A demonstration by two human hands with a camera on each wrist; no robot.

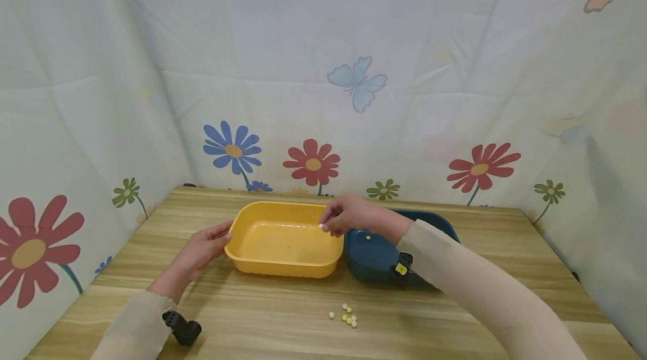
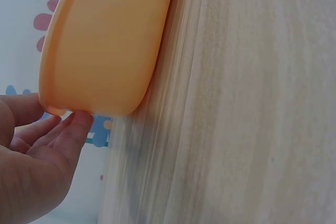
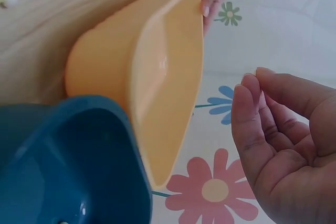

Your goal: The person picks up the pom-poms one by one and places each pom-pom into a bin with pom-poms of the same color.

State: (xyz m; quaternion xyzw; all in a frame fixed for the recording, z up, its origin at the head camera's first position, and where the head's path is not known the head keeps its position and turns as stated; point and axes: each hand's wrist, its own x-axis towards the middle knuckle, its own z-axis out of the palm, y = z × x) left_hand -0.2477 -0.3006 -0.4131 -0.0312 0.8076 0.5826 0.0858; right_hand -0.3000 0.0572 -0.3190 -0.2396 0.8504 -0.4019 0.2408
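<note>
R hand point(image 1: 349, 215) pinches white bead point(image 1: 320, 227) — yellow tub point(image 1: 283, 261).

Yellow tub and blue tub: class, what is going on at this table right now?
A person sits at a wooden table. The left hand touches the left rim of the yellow tub. The right hand pinches a small white bead over that tub's right edge. The blue tub stands beside it with one yellow bead inside. More beads lie on the table in front.
</note>
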